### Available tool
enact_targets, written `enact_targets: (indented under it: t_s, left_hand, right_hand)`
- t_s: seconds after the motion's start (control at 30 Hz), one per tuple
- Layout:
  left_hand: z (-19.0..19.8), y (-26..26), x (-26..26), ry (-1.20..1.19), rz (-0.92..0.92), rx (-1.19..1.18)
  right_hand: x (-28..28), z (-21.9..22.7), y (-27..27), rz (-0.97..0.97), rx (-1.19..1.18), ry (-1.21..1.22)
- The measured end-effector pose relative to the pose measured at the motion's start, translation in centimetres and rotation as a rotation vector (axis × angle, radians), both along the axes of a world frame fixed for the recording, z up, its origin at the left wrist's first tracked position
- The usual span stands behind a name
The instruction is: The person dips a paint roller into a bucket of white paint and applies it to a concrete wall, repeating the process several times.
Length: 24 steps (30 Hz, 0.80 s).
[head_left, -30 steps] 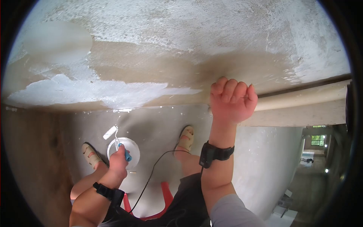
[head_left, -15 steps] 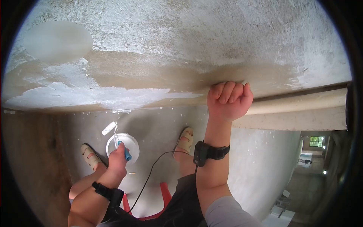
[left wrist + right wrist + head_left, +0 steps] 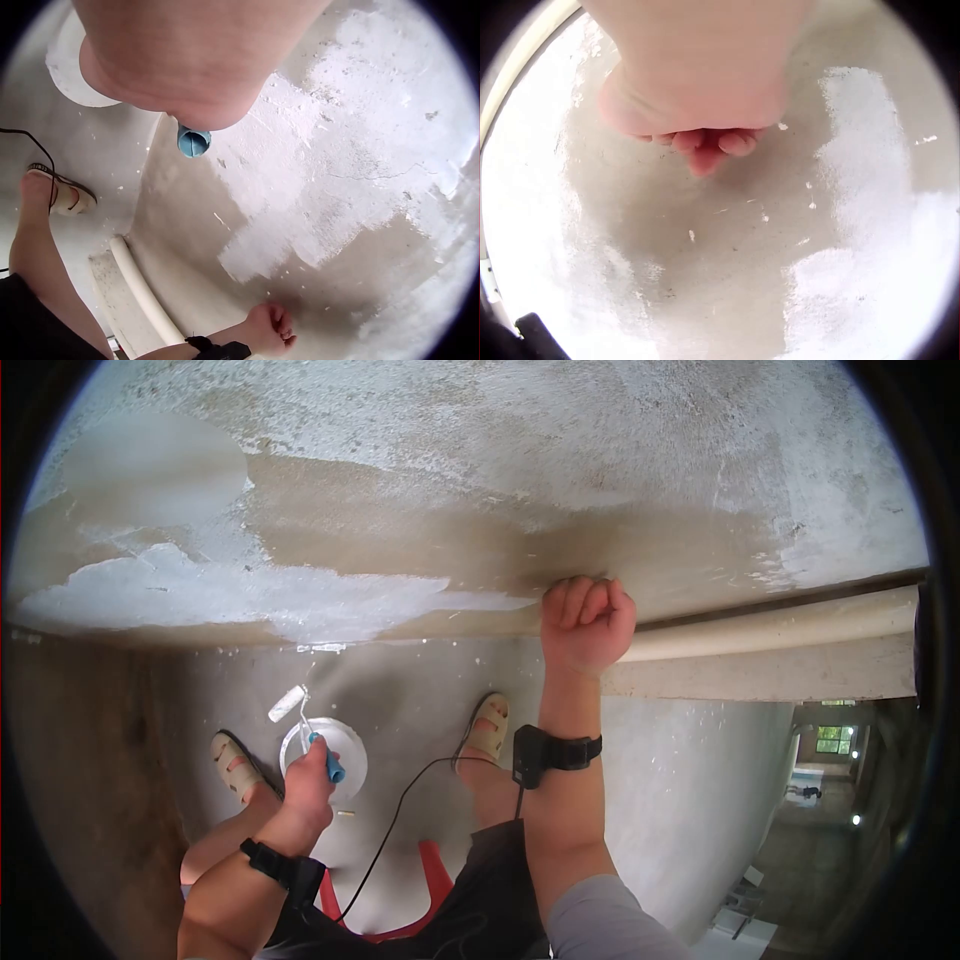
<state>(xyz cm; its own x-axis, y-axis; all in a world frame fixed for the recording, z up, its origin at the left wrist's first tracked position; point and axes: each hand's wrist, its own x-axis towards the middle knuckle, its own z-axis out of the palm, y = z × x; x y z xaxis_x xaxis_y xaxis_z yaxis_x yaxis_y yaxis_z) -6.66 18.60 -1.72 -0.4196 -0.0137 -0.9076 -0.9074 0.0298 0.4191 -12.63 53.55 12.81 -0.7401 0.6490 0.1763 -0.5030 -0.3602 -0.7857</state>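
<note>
In the head view my left hand [image 3: 308, 790] grips the blue handle [image 3: 328, 757] of a small paint roller. Its white roller sleeve [image 3: 287, 703] extends past the rim of a round white bucket [image 3: 356, 745] on the floor. The handle's hollow blue end [image 3: 194, 142] pokes out below the hand in the left wrist view. My right hand [image 3: 588, 625] is curled into a fist close against the lower wall [image 3: 690, 545], beside bare brownish plaster. From the right wrist camera, the folded fingers [image 3: 736, 142] show nothing held between them.
A thick cream pipe [image 3: 780, 630] runs along the wall base at right. White paint patches [image 3: 330, 600] cover parts of the wall. Two sandalled feet [image 3: 487, 725] flank the bucket. A black cable [image 3: 400, 805] hangs near the right leg, and a red stool [image 3: 433, 875] is below.
The right hand has moved a little left along the wall, its fingers still curled. The left hand keeps its hold on the paint roller over the bucket, nearly unmoved.
</note>
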Motion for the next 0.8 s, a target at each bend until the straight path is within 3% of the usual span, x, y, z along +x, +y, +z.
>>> enact_targets:
  t_s: [0.07, 0.13, 0.17, 0.23, 0.43, 0.67, 0.77, 0.8]
  left_hand:
    - [0.4, 0.1, 0.1, 0.006, 0.017, 0.01]
    - [1.1, 0.3, 0.1, 0.002, 0.018, 0.01]
    - [1.1, 0.4, 0.1, 0.002, 0.028, 0.007]
    - [0.6, 0.3, 0.4, 0.028, 0.02, 0.009]
    - [0.0, -0.3, 1.6, 0.087, 0.014, 0.0]
    - [1.6, -0.3, 2.5, 0.116, 0.035, 0.0]
    - [2.0, -0.4, 2.7, 0.131, 0.035, -0.001]
    - [2.2, -0.6, 2.7, 0.135, 0.043, 0.021]
  right_hand:
    - [0.5, 0.6, -0.8, 0.062, -0.134, 0.033]
    - [0.9, 0.9, -1.7, 0.451, -0.424, 0.184]
    - [1.0, 0.7, -2.4, 0.46, -0.428, 0.182]
    - [1.0, -0.1, -4.2, 0.7, -0.776, 0.275]
    - [1.7, -2.2, -8.6, 0.921, -0.85, 0.251]
    - [3.8, -3.8, -12.6, 0.993, -0.826, 0.108]
    - [5.2, -4.9, -14.2, 1.055, -0.771, 0.001]
    - [5.8, -5.1, -15.0, 0.997, -0.679, -0.211]
